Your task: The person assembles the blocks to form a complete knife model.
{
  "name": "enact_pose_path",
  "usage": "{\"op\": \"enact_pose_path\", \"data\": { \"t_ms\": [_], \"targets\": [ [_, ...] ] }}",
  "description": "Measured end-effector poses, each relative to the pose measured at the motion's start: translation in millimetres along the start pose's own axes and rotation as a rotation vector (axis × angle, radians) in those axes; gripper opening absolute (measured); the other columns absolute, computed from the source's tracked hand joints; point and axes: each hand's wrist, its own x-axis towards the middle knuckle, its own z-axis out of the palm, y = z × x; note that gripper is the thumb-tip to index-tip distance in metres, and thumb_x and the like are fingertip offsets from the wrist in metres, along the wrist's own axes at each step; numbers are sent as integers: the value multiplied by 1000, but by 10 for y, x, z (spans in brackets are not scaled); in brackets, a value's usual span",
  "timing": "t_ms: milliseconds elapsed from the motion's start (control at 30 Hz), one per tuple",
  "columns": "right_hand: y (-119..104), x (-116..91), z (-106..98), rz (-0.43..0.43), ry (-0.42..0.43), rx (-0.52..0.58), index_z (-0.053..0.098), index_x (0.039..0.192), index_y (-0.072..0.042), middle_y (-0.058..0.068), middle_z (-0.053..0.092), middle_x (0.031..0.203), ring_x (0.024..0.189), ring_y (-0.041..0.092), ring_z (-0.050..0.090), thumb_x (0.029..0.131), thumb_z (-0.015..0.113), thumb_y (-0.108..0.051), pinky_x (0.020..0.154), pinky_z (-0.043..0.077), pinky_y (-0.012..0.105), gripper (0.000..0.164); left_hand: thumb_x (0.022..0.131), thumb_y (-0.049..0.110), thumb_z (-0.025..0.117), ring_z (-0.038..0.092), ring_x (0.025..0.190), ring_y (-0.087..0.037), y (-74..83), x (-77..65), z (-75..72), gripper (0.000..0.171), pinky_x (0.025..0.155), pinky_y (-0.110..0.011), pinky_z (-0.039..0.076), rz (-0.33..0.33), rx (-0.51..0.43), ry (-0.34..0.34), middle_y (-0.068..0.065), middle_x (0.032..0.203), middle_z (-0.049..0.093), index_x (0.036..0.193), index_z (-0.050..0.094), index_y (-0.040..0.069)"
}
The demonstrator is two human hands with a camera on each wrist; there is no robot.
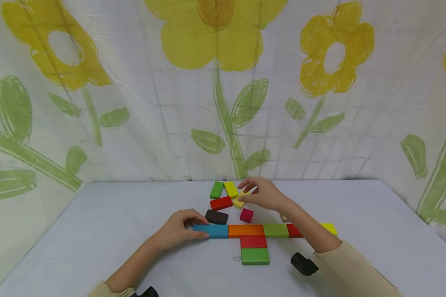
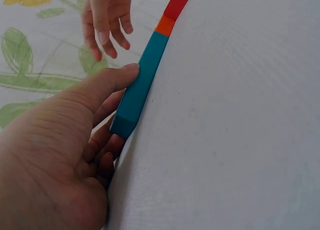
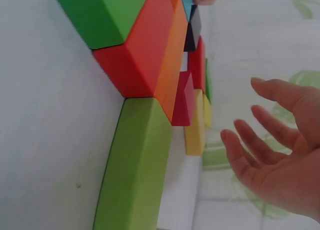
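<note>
At the left end of a row of blocks, my left hand (image 1: 180, 231) pinches a blue block (image 1: 218, 232), thumb on its near side and fingers at its far side. My right hand (image 1: 266, 196) hovers over the pale yellow block (image 1: 238, 203), fingers spread and holding nothing; the right wrist view shows a gap below them. Rightward from the blue block run an orange block (image 1: 246, 230), a light green block (image 1: 276, 231), a red block (image 1: 294, 231) and a yellow block (image 1: 329, 228), partly behind the right forearm. Below the orange one lie another red block (image 1: 253, 241) and a green block (image 1: 255, 256).
Behind the row lie a black block (image 1: 217, 217), a crimson cube (image 1: 247, 215), a red block (image 1: 221, 203), a green block (image 1: 217, 190) and a yellow block (image 1: 231, 189). A light wooden block (image 1: 283, 218) is mostly hidden by the right forearm. A flowered cloth hangs behind the white table (image 1: 96, 231).
</note>
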Motion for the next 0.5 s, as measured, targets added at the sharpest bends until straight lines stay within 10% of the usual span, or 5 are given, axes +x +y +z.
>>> {"op": "enact_pose_path", "data": {
  "t_ms": [500],
  "targets": [
    [162,327,83,78,-49,26,63,136,4,23,63,136,118,38,64,93,78,-16,95,59,41,49,89,18,85,58,91,-16,-10,2,-1,22,76,-22,46,-6,-1,0,-4,101,72,109,79,9]
  ]
}}
